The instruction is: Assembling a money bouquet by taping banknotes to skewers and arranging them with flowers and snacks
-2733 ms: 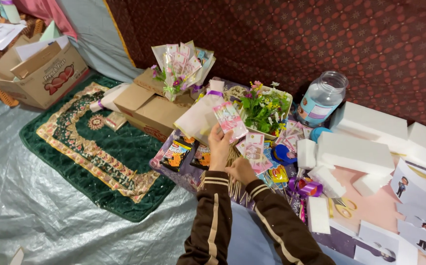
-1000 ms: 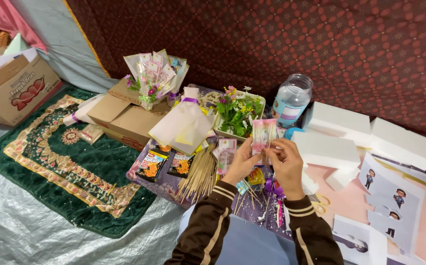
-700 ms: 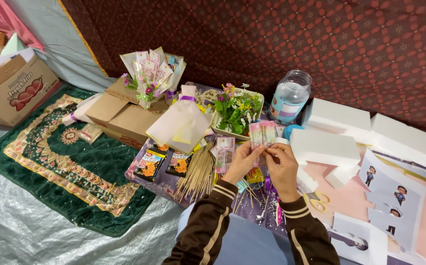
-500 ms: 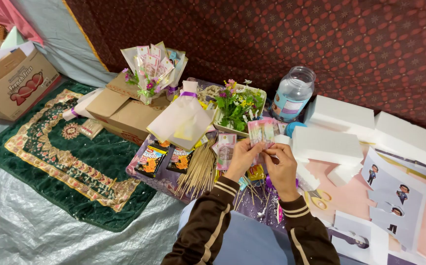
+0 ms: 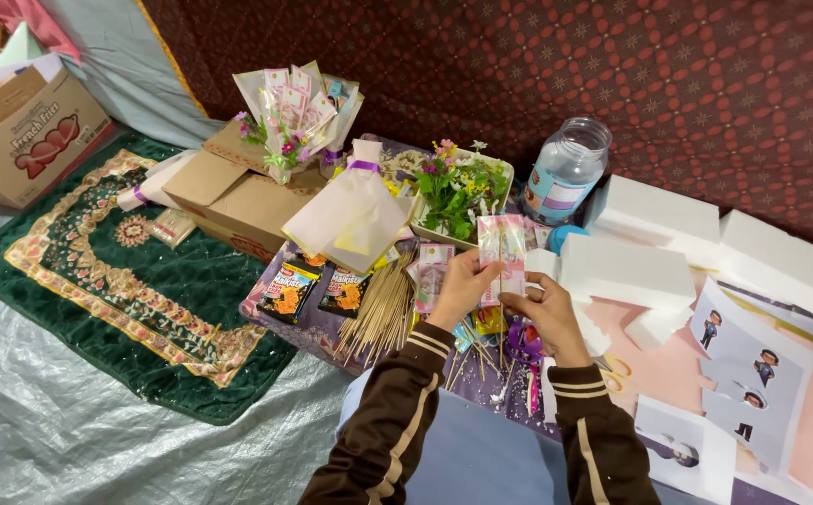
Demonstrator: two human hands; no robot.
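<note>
- The left hand (image 5: pixel 458 285) and the right hand (image 5: pixel 549 313) hold up a small pink-and-green packet of folded paper notes (image 5: pixel 501 251) above the cluttered floor.
- The left fingers (image 5: pixel 478 266) are closed on the packet's left edge, thumb towards the person and the other fingers behind it.
- The right fingers (image 5: pixel 523 301) are curled and pinch the packet's lower right corner; most of the packet stands upright above both hands.
- Just below the hands lie a bundle of thin wooden skewers (image 5: pixel 383 313), two snack packets (image 5: pixel 318 288) and a purple ribbon roll (image 5: pixel 522 339).
- Behind the packet stands a tray of small artificial flowers (image 5: pixel 458 187), with a cream paper-wrapped bundle (image 5: pixel 350 220) to its left.
- Further left, a finished bouquet (image 5: pixel 296 112) rests on a flat cardboard box (image 5: pixel 229 192).
- To the right are white foam blocks (image 5: pixel 626 271) and a clear plastic jar (image 5: pixel 566 168); printed cut-out figures (image 5: pixel 748 360) lie near the right edge.
- A green patterned rug (image 5: pixel 107 271) covers the floor on the left.
</note>
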